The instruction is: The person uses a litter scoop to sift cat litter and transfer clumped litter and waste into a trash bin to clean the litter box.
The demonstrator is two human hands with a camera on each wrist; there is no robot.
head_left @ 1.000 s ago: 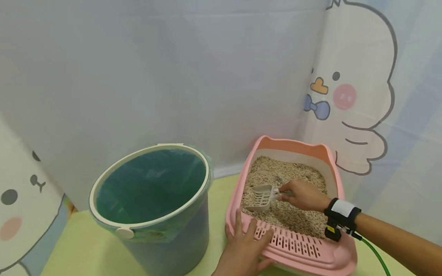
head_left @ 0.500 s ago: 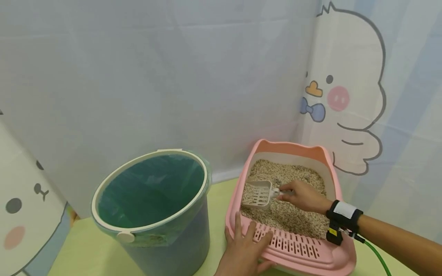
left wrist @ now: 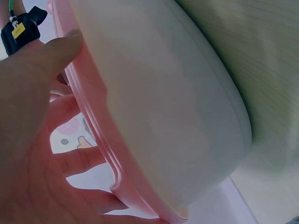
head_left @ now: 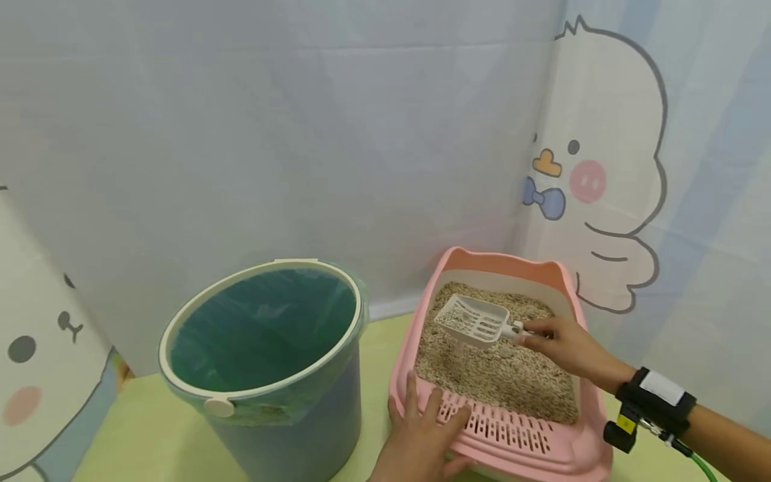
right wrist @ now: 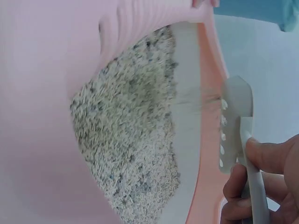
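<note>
A pink plastic litter tray with a white inner basin (head_left: 571,281) is set on a pale yellow-green tabletop (head_left: 150,435), just beside a grey-blue round bucket lined with a green bag (head_left: 265,361). The basin is filled with beige granular litter (head_left: 500,375).

Right hand (head_left: 563,348): fingers curled round the handle of a white slotted plastic scoop (head_left: 474,321). The scoop is held above the litter at the far part of the basin, roughly level. In the right wrist view a thin stream of grains is seen falling from the slots of the scoop (right wrist: 233,126) onto the litter (right wrist: 131,140); the fingers (right wrist: 271,158) are wrapped on the handle.

Left hand (head_left: 421,442): laid flat, fingers spread and straight, on the slotted pink front ledge of the tray, at its near left corner. In the left wrist view the thumb (left wrist: 42,56) is seen over the pink rim (left wrist: 93,126) and the other fingers under it, against the white basin wall (left wrist: 159,107).

A black wrist strap with a white patch (head_left: 653,402) is worn on the right forearm, with a green cable trailing off. Pale curtains printed with a cartoon duck (head_left: 602,174) are hung behind.
</note>
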